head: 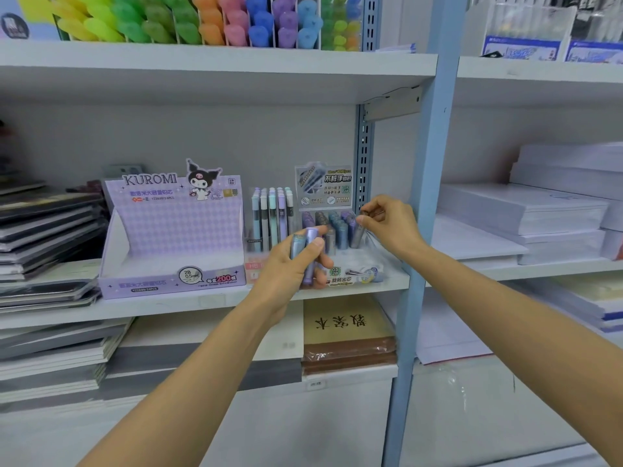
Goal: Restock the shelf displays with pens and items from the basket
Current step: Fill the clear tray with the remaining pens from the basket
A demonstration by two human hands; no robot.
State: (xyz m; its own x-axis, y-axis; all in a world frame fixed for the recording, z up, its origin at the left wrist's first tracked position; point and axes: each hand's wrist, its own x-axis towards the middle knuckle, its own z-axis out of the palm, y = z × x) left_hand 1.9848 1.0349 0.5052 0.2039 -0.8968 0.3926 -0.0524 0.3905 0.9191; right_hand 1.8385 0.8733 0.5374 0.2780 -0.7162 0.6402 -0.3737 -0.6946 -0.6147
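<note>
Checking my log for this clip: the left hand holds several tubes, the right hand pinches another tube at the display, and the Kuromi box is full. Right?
No: the head view shows the Kuromi box empty. The rest stands: the left hand grips several tubes, and the right hand pinches another tube at the display.

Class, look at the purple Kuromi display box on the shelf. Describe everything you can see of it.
The Kuromi display box looks like printed cardboard: lilac checked pattern, tall back panel reading KUROMI with a cartoon cut-out on top, sloping white-lined sides, low front lip marked 2B 0.5mm. It stands upright on the white shelf, left of the pen rack. No stock shows inside. The left hand, gripping lead tubes, is near its right front corner but does not appear to touch it.
</note>
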